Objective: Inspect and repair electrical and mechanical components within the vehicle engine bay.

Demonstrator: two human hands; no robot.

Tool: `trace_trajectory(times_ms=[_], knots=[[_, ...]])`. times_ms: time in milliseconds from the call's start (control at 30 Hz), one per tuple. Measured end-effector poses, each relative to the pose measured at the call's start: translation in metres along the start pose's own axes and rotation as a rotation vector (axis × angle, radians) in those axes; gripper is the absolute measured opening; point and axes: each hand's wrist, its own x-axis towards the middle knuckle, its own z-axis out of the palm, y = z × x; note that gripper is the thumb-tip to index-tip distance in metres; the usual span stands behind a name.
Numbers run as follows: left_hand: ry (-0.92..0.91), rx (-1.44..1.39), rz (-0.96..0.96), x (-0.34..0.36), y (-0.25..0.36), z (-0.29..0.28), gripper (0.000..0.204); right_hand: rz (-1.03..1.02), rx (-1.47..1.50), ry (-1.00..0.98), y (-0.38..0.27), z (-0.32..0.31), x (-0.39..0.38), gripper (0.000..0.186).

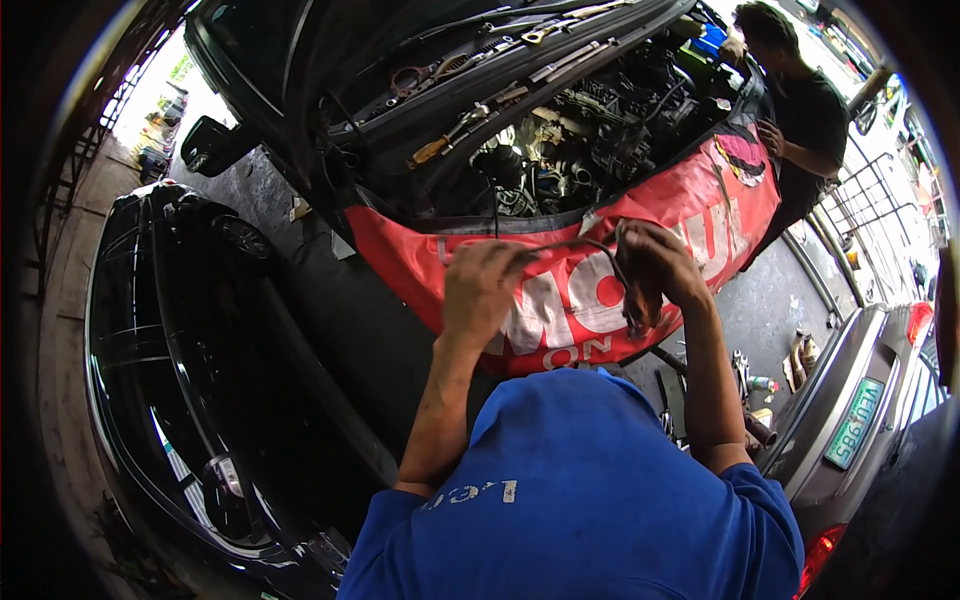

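Observation:
My left hand (483, 285) is closed on a thin dark hose or cable (577, 243) in front of a car's engine bay (548, 162). The line runs across to my right hand (655, 262), whose curled fingers hold its bent part, with a dark dangling piece below that I cannot make out. Both hands are over a red fender cover (730, 215) with white lettering, draped on the car's front. Beyond them, wrenches (495, 45) and a yellow-handled screwdriver (428, 152) lie along the top of the engine bay.
A co-worker (805, 115) in dark clothing leans at the car's right side, a hand on the cover. A black car (140, 350) stands at the left, a silver car (820, 400) at the lower right. Loose tools and parts (740, 370) lie on the floor (310, 300) near my right arm.

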Motion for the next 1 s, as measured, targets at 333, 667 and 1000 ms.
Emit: trace_trajectory(times_ms=[333, 667, 1000], knots=[[0.149, 0.228, -0.127, -0.014, -0.026, -0.026, 0.02, -0.112, 0.387, 0.211, 0.032, 0.035, 0.011, 0.048], [0.157, 0.139, -0.194, -0.019, -0.009, -0.015, 0.018, -0.17, 0.301, 0.337, 0.042, 0.084, 0.008, 0.025], [0.179, 0.151, -0.256, -0.014, -0.015, -0.024, 0.018, -0.158, 0.105, 0.3, 0.04, 0.074, -0.004, 0.022]])
